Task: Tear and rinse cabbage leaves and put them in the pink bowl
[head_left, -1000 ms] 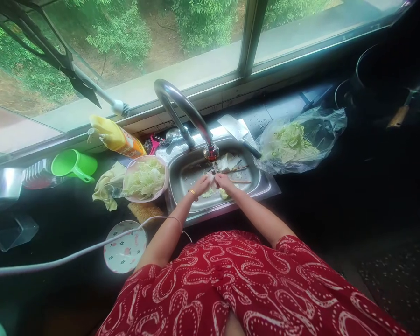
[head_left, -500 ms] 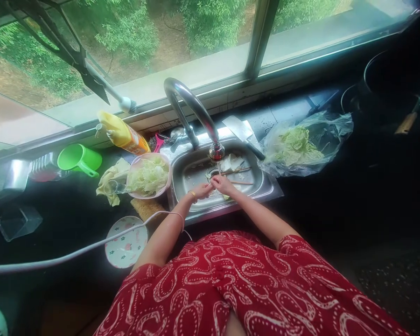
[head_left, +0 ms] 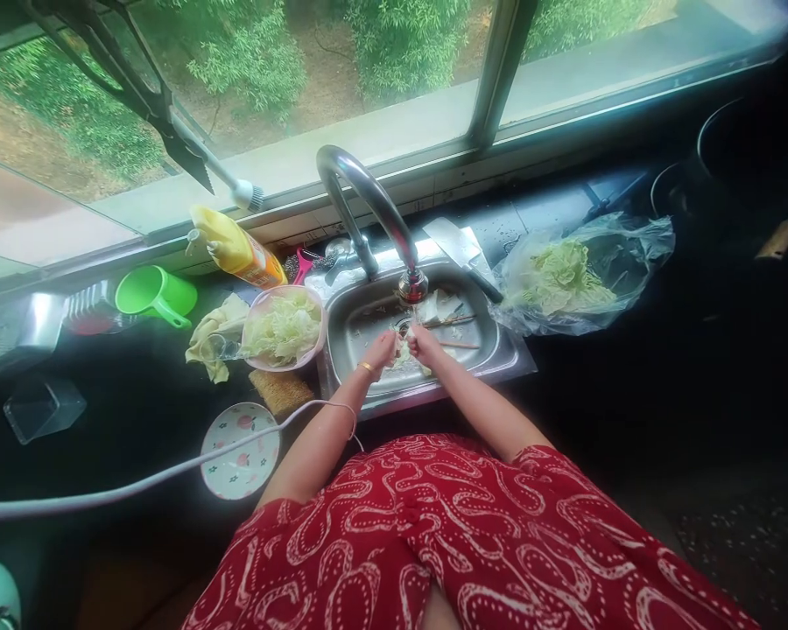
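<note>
Over the steel sink point(head_left: 345, 337), below the tap point(head_left: 412, 284), my left hand point(head_left: 383, 349) is closed, its fingers curled round something too small to make out. My right hand point(head_left: 424, 346) is closed close beside it, a narrow gap between the two, and what its fingers pinch is also unclear. A thin stream of water falls near the fingertips. Pale scraps point(head_left: 439, 306) and thin brown sticks point(head_left: 460, 345) lie in the basin behind and right of my hands. A pink bowl of torn cabbage leaves point(head_left: 282, 328) stands left of the sink.
A cleaver point(head_left: 456, 248) rests across the sink's back right corner. Cabbage in a clear plastic bag point(head_left: 623, 302) lies to the right. On the left are a green dipper point(head_left: 154, 291), a yellow bottle point(head_left: 240, 249), a sponge point(head_left: 281, 392) and a flowered plate point(head_left: 233, 477). A white cable point(head_left: 144, 477) crosses my left forearm.
My hands were together under the tap; now they have drawn slightly apart, with a gap between the fists. The whole view has shifted slightly.
</note>
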The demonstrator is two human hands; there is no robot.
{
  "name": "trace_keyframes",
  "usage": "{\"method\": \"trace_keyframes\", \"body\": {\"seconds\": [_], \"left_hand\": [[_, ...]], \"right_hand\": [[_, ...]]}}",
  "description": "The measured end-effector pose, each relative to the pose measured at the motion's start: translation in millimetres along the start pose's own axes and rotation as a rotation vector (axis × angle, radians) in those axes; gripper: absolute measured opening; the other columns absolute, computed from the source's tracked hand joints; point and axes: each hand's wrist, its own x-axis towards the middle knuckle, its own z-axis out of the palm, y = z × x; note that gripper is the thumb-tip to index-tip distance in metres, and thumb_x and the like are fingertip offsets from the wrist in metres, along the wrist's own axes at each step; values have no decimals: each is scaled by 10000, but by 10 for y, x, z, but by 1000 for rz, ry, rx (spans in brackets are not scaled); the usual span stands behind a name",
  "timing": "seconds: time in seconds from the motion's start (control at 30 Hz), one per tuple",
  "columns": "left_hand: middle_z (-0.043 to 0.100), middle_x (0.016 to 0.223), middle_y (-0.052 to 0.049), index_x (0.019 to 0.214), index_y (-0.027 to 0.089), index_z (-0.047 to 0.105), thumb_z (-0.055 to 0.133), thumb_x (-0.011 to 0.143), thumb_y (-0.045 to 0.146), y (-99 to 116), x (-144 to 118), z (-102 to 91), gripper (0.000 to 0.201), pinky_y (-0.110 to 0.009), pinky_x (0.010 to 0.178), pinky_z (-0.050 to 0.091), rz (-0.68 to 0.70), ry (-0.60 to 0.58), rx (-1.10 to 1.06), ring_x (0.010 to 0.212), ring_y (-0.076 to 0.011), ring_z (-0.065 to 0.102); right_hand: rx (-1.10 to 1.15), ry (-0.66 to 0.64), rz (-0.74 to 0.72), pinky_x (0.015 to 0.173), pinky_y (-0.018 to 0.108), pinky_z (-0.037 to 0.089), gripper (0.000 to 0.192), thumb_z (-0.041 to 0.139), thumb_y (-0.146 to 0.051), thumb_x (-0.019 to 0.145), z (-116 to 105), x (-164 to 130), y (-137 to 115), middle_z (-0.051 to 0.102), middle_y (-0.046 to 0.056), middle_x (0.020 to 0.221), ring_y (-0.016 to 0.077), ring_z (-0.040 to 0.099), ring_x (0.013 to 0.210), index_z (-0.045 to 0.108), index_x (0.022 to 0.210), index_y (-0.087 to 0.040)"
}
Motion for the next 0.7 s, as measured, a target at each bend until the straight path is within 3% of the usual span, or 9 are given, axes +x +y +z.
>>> {"method": "trace_keyframes", "body": {"seconds": [0.07,0.13,0.23,0.33,0.43,0.6,0.7], "left_hand": [[545,604,10,811,173,565,584,848,461,9,21,-31,291,-188,419,261,-27,83,-54,470,-89,485],[554,617,11,806,170,549,577,858,445,9,39,-70,281,-185,423,274,-42,115,-136,475,-85,496],[549,616,20,836,171,539,580,856,470,-30,47,-91,302,-186,416,263,-80,63,-249,443,-77,464],[533,610,33,864,170,547,618,814,523,-96,41,-78,364,-187,408,204,-134,3,-253,393,-51,352],[540,642,22,838,167,564,600,817,521,-128,43,-101,357,-198,447,247,-51,11,-94,454,-68,378],[488,608,33,631,172,520,595,819,298,-50,56,-236,238,-238,623,353,268,83,505,615,-112,427],[445,563,40,578,180,465,553,838,245,-20,71,-257,282,-244,616,341,266,103,565,584,-111,395]], "right_hand": [[-97,-103,25,357,165,183,290,620,-388,830,-45,-47,24,552,-33,554,50,374,384,424,719,-206],[-220,-230,25,355,172,212,267,639,-413,814,-57,-109,57,636,9,694,58,450,432,504,768,-187],[-380,-367,-25,385,174,281,357,682,-504,774,-23,-171,93,583,-17,672,64,467,482,521,782,-186],[-504,-439,-53,392,174,248,436,767,-518,689,13,-175,96,430,-78,551,47,345,450,485,750,-191],[-546,-453,-22,398,178,179,446,735,-519,721,19,-168,82,343,-89,520,33,236,441,438,674,-189],[-571,-475,49,417,191,131,432,630,-498,800,17,-204,106,282,-88,501,42,189,443,366,623,-205],[-594,-458,7,440,200,154,380,579,-462,818,48,-195,156,316,-79,513,49,197,458,384,623,-200]]}}
